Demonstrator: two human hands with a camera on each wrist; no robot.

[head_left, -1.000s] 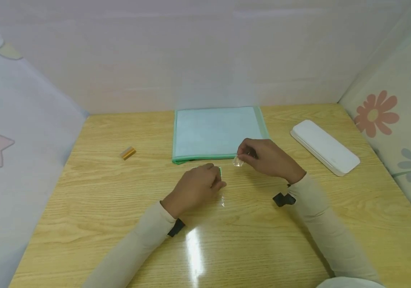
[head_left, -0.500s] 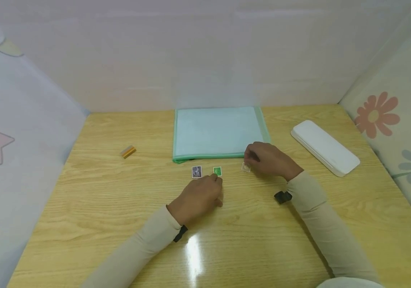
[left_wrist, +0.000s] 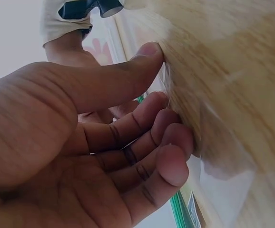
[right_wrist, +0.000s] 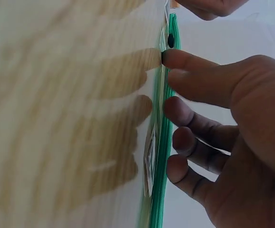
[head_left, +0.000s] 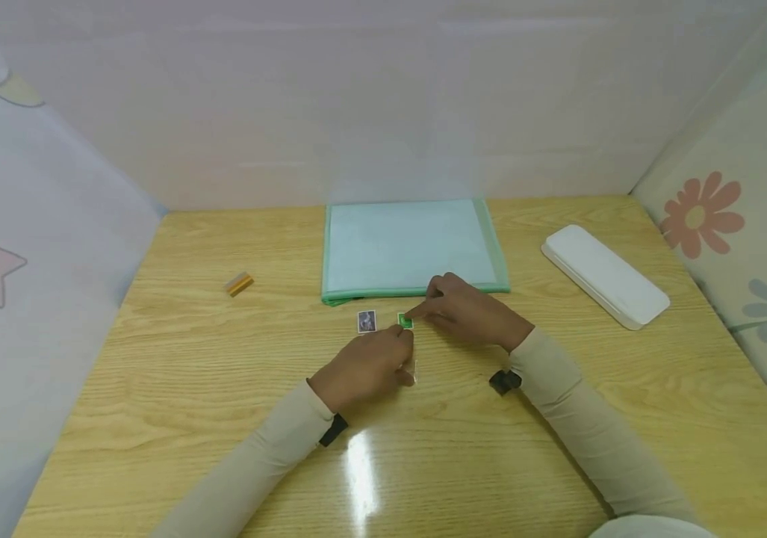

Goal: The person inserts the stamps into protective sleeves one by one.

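Friction is worrying me: loosely extended, my right fingers (head_left: 426, 307) are touching the green square (head_left: 405, 323), lying on the counter (head_left: 222, 359) just short of the folder (head_left: 410, 246); dragging sideways could be skewing it. My relaxed left fingers (head_left: 403, 344) are apparently touching clear film (left_wrist: 228, 185), its edges being unclear; careless lifting could be shifting it.

Yellow-brown wood-grain worktop (head_left: 222, 373): smooth, glossy. Thin clear plastic film (left_wrist: 167, 80): shiny, transparent. Small green white-bordered square (head_left: 402, 321): paper-like. Flat pale-blue, green-edged rectangular pouch (head_left: 410, 243): smooth, plastic-looking. Long white rounded case (head_left: 605, 275): smooth plastic, satin. Beige tubular sleeves (head_left: 591, 415): matt, softly wrinkled cloth.
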